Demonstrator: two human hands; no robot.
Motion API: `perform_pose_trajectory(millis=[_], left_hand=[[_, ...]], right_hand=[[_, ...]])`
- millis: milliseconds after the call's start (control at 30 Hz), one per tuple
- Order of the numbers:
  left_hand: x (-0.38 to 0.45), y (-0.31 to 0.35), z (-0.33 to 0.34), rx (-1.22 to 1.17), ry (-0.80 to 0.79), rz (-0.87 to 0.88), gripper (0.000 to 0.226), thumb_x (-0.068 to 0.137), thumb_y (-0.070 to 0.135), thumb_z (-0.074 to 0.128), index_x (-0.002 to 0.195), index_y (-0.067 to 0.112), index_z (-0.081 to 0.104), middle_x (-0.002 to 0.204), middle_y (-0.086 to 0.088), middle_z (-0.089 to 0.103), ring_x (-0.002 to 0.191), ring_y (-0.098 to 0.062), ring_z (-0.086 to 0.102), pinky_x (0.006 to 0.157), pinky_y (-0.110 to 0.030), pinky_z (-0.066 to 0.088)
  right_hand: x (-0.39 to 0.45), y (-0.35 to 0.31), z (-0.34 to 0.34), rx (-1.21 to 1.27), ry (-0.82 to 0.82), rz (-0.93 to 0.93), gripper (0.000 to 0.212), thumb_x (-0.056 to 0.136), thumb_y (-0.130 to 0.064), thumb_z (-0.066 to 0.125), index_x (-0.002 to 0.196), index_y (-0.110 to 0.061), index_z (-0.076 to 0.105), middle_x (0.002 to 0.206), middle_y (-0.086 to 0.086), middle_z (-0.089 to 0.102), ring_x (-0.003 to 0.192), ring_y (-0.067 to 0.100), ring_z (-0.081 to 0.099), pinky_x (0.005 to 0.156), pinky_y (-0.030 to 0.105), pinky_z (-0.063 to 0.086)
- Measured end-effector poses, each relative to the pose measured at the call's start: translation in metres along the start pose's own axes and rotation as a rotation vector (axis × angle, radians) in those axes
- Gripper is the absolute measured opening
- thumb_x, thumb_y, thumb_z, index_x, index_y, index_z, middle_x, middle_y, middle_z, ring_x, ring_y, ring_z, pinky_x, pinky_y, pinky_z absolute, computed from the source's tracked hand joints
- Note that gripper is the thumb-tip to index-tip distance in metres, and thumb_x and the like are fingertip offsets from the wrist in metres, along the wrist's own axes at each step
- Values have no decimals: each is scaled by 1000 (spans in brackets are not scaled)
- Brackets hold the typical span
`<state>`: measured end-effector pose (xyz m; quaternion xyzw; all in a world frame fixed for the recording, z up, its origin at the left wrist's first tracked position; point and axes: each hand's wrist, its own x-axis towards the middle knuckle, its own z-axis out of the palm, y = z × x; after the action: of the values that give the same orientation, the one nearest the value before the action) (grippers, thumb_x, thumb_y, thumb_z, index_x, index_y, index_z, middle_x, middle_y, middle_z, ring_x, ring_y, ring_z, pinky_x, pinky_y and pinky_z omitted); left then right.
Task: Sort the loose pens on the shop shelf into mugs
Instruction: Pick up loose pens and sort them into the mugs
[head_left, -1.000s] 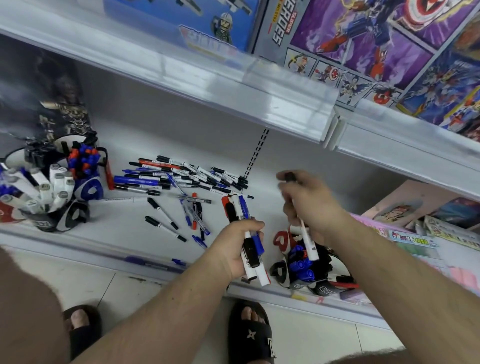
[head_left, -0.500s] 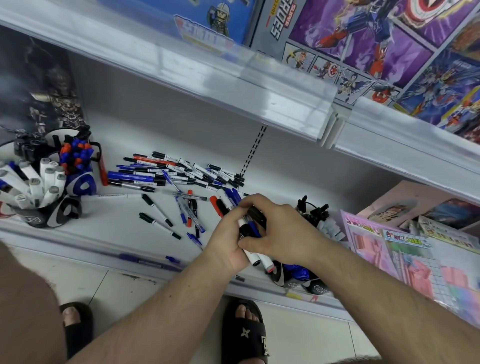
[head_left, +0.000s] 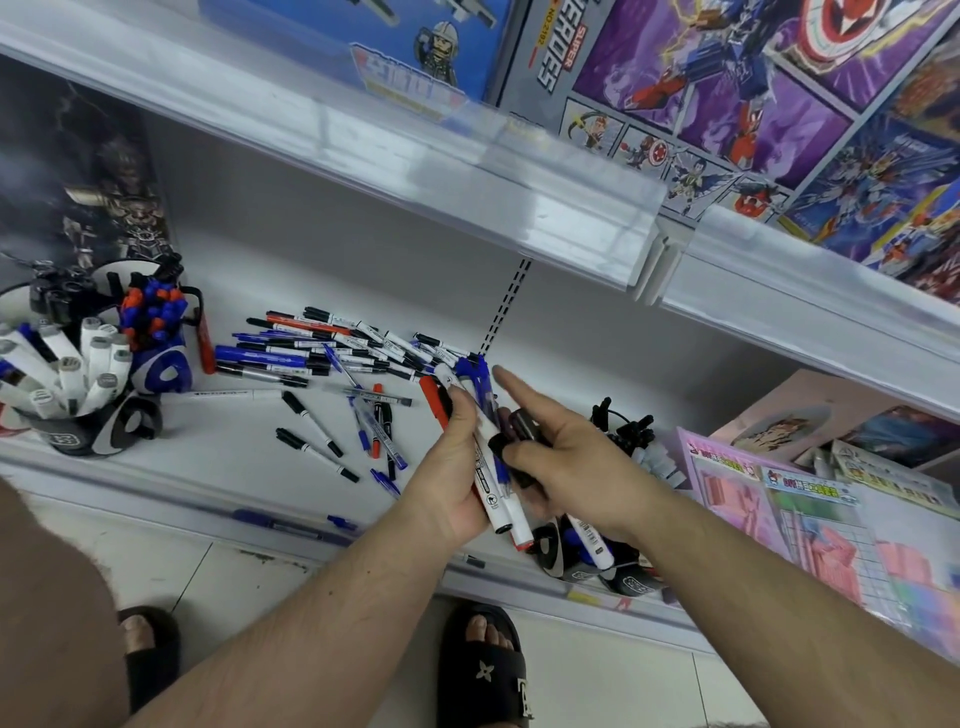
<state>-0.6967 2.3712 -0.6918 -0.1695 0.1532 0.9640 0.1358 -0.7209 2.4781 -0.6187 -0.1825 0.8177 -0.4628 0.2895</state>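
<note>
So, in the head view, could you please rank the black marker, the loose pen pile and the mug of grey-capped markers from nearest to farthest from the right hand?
1. Black marker: pinched in the right hand.
2. Loose pen pile: shelf middle, to its left.
3. Mug of grey-capped markers: far left.

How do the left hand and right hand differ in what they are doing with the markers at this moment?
The left hand grips a bundle of markers; the right hand pinches one black-capped marker. The left hand's fingers are all curled; the right hand's index finger points out straight. Both hover over the shelf.
</note>
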Motion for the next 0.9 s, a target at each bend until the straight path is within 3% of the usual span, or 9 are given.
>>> perform_pose_trajectory(millis=[33, 100, 233, 333, 433, 500, 600, 733, 900], left_hand=[[1, 1, -1, -11, -12, 22, 76, 70, 71, 52, 116, 14, 72, 125, -21, 65, 103, -36, 69, 71, -55, 59], [3, 3, -3, -28, -47, 93, 77, 73, 59, 60, 131, 9, 58, 140, -20, 53, 118, -36, 61, 83, -57, 56], [4, 5, -4, 26, -119, 154, 41, 78, 44, 61, 100, 10, 64, 96, -16, 72, 85, -30, 71, 71, -44, 60], [2, 7, -2, 105, -115, 179, 34, 77, 34, 63, 98, 8, 65, 89, -16, 69, 76, -27, 68, 62, -37, 59], [2, 9, -2, 174, -43, 187, 20, 73, 22, 68, 87, 10, 61, 65, -7, 59, 58, -18, 59, 56, -28, 52], [3, 11, -4, 198, 29, 182, 16, 70, 15, 71, 81, 15, 60, 61, -2, 55, 54, -13, 55, 53, -25, 47], [5, 14, -15, 172, 169, 196, 15, 80, 6, 68, 74, 18, 61, 58, 0, 56, 51, -11, 54, 55, -27, 44], [6, 17, -25, 213, 277, 230, 20, 87, 6, 65, 71, 18, 60, 58, -1, 55, 53, -13, 53, 56, -30, 44], [13, -4, -12, 444, 244, 218, 16, 84, -1, 66, 79, 13, 61, 65, -6, 55, 58, -18, 54, 48, -26, 48]], right_hand=[[1, 1, -1, 133, 7, 43, 71, 95, 1, 51, 137, -56, 43, 83, 2, 61, 59, 16, 50, 53, 27, 43], [2, 2, -1, 311, 41, 104, 66, 96, 1, 49, 141, -48, 45, 86, 9, 58, 62, 22, 48, 47, 25, 40], [3, 5, -2, 558, 73, 208, 40, 96, -2, 51, 132, -19, 57, 78, 13, 61, 41, 14, 46, 36, 19, 33], [4, 11, -6, 596, 61, 215, 28, 96, -7, 52, 123, -2, 58, 68, 15, 57, 41, 16, 42, 37, 20, 32], [6, 12, -14, 607, 136, 207, 11, 94, -8, 57, 104, -3, 59, 66, 11, 57, 43, 15, 42, 40, 21, 29], [8, 9, -24, 613, 247, 165, 3, 93, -5, 58, 93, -6, 61, 63, 8, 53, 44, 14, 40, 39, 22, 28], [7, 5, -50, 587, 463, 59, 15, 91, -2, 59, 78, -8, 60, 60, 4, 45, 44, 12, 35, 39, 22, 25], [-1, 9, -81, 493, 633, -23, 15, 90, -4, 65, 77, -9, 59, 57, 4, 40, 46, 14, 34, 40, 24, 28], [-13, 22, -85, 185, 794, 101, 26, 100, -33, 51, 88, -10, 49, 62, 4, 40, 50, 15, 37, 44, 22, 33]])
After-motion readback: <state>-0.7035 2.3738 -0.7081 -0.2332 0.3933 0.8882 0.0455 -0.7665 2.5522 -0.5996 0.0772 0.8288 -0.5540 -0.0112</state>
